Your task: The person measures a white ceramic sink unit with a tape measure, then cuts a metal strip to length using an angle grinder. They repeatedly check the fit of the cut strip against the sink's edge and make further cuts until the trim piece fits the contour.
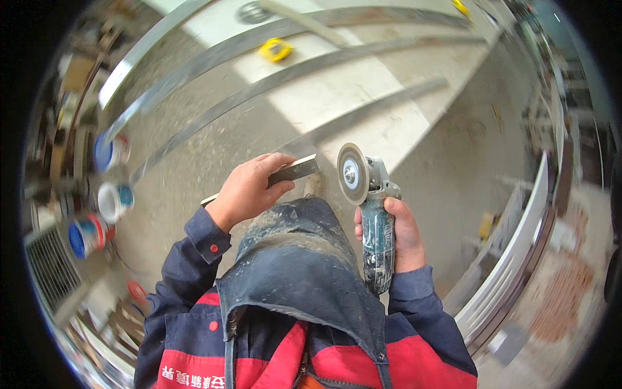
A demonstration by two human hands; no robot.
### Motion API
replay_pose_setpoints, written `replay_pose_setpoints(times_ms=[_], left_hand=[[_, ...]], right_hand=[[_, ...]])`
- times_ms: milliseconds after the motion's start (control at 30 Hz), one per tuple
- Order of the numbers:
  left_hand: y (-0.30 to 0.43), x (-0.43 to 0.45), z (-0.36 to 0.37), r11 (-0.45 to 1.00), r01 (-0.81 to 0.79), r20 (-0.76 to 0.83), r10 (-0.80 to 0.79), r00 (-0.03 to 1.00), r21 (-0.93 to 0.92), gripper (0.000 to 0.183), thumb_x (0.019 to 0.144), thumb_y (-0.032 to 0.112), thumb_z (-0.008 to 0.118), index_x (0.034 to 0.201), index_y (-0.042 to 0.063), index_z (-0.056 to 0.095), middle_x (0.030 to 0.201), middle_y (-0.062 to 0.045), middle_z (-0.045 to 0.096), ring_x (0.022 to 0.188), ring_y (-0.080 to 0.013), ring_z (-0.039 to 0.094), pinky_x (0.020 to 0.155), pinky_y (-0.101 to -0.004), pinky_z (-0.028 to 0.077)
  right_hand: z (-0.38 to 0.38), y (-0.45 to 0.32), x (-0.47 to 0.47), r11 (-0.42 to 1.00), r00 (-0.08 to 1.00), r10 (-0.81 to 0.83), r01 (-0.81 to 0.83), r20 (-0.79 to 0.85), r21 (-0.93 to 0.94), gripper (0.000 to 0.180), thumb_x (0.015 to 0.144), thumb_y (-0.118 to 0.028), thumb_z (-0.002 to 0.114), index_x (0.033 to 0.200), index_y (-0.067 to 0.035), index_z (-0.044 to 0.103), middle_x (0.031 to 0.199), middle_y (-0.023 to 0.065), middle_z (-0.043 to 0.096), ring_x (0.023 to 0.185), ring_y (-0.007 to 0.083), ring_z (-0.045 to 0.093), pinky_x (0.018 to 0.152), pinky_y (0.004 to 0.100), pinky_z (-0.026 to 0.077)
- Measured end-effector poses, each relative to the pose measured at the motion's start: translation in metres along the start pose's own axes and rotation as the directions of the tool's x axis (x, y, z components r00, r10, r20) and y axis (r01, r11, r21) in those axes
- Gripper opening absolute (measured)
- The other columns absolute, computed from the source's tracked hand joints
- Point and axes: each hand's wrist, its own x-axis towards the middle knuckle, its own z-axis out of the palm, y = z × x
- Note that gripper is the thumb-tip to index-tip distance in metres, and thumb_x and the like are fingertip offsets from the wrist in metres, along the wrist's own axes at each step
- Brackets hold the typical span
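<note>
My right hand (407, 232) grips the teal body of a cordless-looking angle grinder (378, 238), held upright. Its round disc (352, 173) faces left, at the top of the tool. In my left hand (252, 187) is a narrow dark strip with a pale edge (297, 170), fingers over it and thumb beneath. The strip's near end sticks out past my wrist on the left. A gap separates the disc from the strip's far end. Between my arms hangs a dusty dark apron (301, 265).
Long grey strips (272, 82) lie across the floor and a white panel (350, 92). A yellow tape measure (275, 49) sits among them. Several buckets (115, 200) stand on the left. Long white boards (510, 248) lean along the right.
</note>
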Motion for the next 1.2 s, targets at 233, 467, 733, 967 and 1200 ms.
replay_pose_setpoints(times_ms=[233, 467, 733, 967, 1200], left_hand=[[0.029, 0.097, 0.026, 0.869, -0.358, 0.359, 0.231, 0.904, 0.341, 0.047, 0.089, 0.016, 0.075, 0.135, 0.012, 0.065, 0.098, -0.013, 0.067, 0.089, -0.0346, 0.067, 0.080, -0.0437, 0.055], [0.032, 0.139, 0.062, 0.727, -0.496, 0.539, 0.206, 0.817, 0.474, 0.052, 0.090, 0.017, 0.074, 0.141, 0.015, 0.063, 0.090, -0.011, 0.061, 0.087, -0.0321, 0.063, 0.078, -0.0439, 0.052], [0.045, 0.146, 0.076, 0.731, -0.506, 0.548, 0.217, 0.808, 0.457, 0.051, 0.091, 0.012, 0.073, 0.141, 0.014, 0.063, 0.088, -0.012, 0.060, 0.084, -0.0320, 0.060, 0.077, -0.0437, 0.050], [0.046, 0.144, 0.080, 0.723, -0.519, 0.540, 0.238, 0.807, 0.457, 0.052, 0.090, 0.011, 0.073, 0.141, 0.013, 0.064, 0.087, -0.012, 0.059, 0.083, -0.0320, 0.060, 0.078, -0.0438, 0.050], [0.046, 0.142, 0.083, 0.719, -0.509, 0.531, 0.228, 0.816, 0.474, 0.050, 0.091, 0.012, 0.073, 0.141, 0.012, 0.065, 0.087, -0.010, 0.059, 0.082, -0.0292, 0.060, 0.077, -0.0428, 0.050]], right_hand=[[-0.040, 0.040, -0.020, 0.961, 0.950, 0.036, 0.052, -0.310, 0.270, 0.050, 0.087, -0.043, 0.075, 0.106, 0.003, 0.065, 0.085, 0.0185, 0.073, 0.065, 0.0256, 0.073, 0.058, 0.0365, 0.063], [-0.062, 0.078, -0.009, 0.919, 0.961, 0.118, -0.011, -0.249, 0.394, 0.049, 0.093, -0.039, 0.071, 0.122, -0.001, 0.057, 0.087, 0.0155, 0.069, 0.065, 0.0225, 0.070, 0.057, 0.0345, 0.058], [-0.081, 0.083, -0.004, 0.921, 0.972, 0.113, -0.024, -0.207, 0.389, 0.056, 0.090, -0.039, 0.076, 0.126, -0.002, 0.054, 0.086, 0.0149, 0.068, 0.064, 0.0219, 0.069, 0.055, 0.0337, 0.058], [-0.084, 0.085, -0.003, 0.938, 0.971, 0.083, 0.000, -0.223, 0.346, 0.057, 0.089, -0.040, 0.077, 0.126, -0.003, 0.054, 0.084, 0.0141, 0.068, 0.062, 0.0221, 0.070, 0.053, 0.0340, 0.058], [-0.086, 0.082, 0.001, 0.956, 0.972, 0.047, 0.023, -0.230, 0.292, 0.052, 0.089, -0.039, 0.075, 0.119, 0.000, 0.059, 0.083, 0.0157, 0.071, 0.064, 0.0231, 0.072, 0.053, 0.0333, 0.060]])
